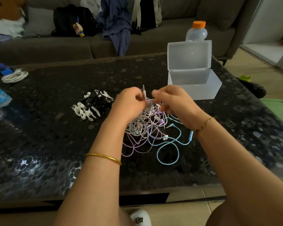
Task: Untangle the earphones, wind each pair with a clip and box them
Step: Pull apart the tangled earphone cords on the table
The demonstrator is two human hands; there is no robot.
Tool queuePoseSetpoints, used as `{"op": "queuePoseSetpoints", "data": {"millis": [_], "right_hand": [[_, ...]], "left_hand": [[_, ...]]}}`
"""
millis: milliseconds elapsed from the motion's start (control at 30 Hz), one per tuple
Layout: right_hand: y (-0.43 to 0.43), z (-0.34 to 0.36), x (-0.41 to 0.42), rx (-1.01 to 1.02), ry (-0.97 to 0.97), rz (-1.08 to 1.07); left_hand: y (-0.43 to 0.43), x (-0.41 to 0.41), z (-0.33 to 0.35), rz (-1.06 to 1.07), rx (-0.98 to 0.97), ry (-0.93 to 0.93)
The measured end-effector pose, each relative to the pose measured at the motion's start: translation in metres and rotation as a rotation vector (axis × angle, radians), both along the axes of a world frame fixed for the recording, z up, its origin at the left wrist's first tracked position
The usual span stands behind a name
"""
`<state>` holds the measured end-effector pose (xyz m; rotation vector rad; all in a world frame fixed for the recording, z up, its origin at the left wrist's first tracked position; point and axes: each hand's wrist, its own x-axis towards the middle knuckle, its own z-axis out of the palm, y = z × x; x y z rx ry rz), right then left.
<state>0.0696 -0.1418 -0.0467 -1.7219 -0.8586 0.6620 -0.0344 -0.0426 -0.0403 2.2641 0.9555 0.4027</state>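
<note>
Across the middle of the frame a dark speckled table [39,144] stands before a grey sofa [170,35] strewn with bags and clothes. At the table's left edge lies a coiled white cable [15,77], and right of it a heap of black and white clips [91,105]. At centre the left hand [131,101] pinches a cord of the earphones [144,131] just under an upright plug [143,88]. The tangle hangs from both hands onto the table beneath the wrists. The right hand [171,101], slightly blurred, curls its fingers round strands alongside. Further right stands the clear box [193,92], lid up, with a bottle [197,31] behind.
</note>
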Motion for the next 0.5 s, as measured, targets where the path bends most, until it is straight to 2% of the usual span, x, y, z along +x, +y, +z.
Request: {"op": "queuePoseSetpoints", "data": {"millis": [67,167,367,433,500], "right_hand": [[0.0009,-0.0023,-0.0006,-0.072,-0.101,0.024],[0.0044,-0.0081,-0.0022,-0.134,-0.152,0.037],[0.0031,-0.0106,-0.0018,-0.074,-0.268,-0.042],[0.0023,-0.0089,-0.0011,-0.040,-0.228,-0.071],[0.0017,-0.0073,-0.0009,0.004,-0.091,-0.087]], "left_hand": [[0.0000,-0.0004,0.0006,-0.005,0.002,-0.037],[-0.0015,-0.0011,0.0014,-0.019,-0.010,-0.079],[0.0001,-0.0036,0.0014,-0.027,-0.077,-0.099],[0.0008,-0.0040,0.0022,-0.031,-0.119,-0.102],[0.0009,-0.0033,0.0031,-0.038,-0.150,-0.088]]}}
